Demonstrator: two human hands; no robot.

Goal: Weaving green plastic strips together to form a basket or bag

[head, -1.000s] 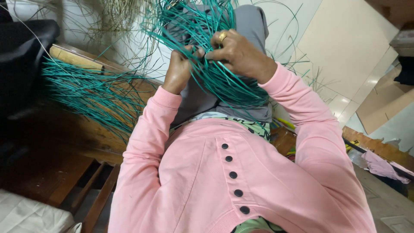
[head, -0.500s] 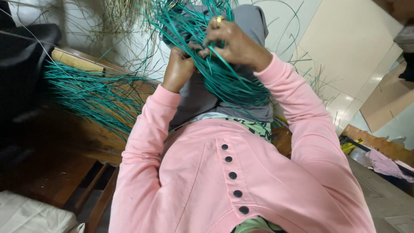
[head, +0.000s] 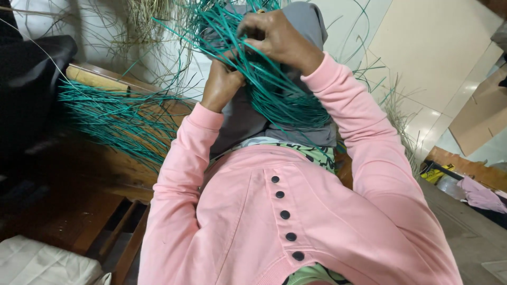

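A pale tiled floor [head: 422,68] fills one o'clock; dark wooden furniture [head: 68,211] sits at eight o'clock, cardboard [head: 483,113] at three o'clock.

1 head view, looking down, close on hands [head: 264,53].

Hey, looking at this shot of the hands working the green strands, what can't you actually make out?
Head view:
- Left hand: fingertips buried in the green strands, so its grip is unclear.
- Right hand: fingertips curled into the bundle, hidden.
- Strands' upper ends: cut off by the top edge.
- Grey cloth: mostly covered by strands and pink sleeves.
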